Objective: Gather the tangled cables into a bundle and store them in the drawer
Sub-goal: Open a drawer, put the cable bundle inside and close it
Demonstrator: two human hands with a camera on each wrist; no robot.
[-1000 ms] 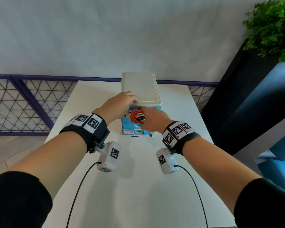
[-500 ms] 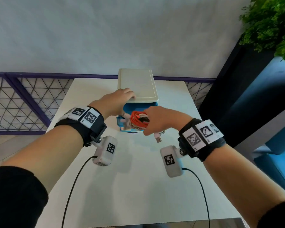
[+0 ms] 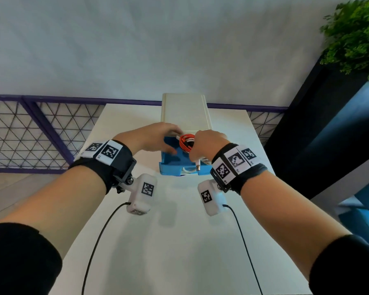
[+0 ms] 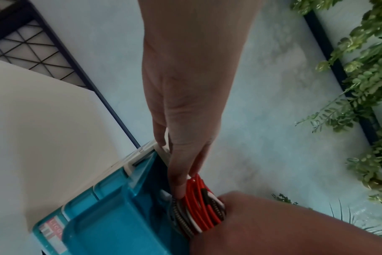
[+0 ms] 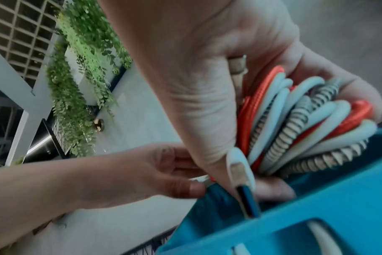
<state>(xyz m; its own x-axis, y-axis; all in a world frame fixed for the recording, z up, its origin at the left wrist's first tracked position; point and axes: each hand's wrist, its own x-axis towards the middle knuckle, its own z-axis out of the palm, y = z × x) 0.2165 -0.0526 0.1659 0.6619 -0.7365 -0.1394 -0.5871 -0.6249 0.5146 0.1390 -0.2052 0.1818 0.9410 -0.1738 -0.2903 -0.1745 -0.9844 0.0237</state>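
Note:
A bundle of coiled orange, white and braided cables [image 3: 186,142] hangs over the blue drawer [image 3: 175,165], which is pulled out of a small white-topped cabinet [image 3: 185,111]. My right hand [image 3: 200,145] grips the bundle [image 5: 305,124] from the right, fingers curled round the coils. A white USB plug [image 5: 240,172] dangles over the drawer's front wall [image 5: 294,224]. My left hand [image 3: 173,143] reaches in from the left with straight fingers. Its fingertips [image 4: 179,193] touch the bundle [image 4: 196,207] just above the drawer [image 4: 111,215].
The cabinet stands at the far middle of a white table [image 3: 158,241]. A purple wire fence [image 3: 30,133] runs behind the table on the left. A dark planter with green leaves [image 3: 354,35] stands to the right. Wrist-camera leads [image 3: 98,241] trail over the table.
The blue drawer has come farther out. My right hand has carried the bundle up over the open drawer. My left hand has dropped from the cabinet top to the bundle.

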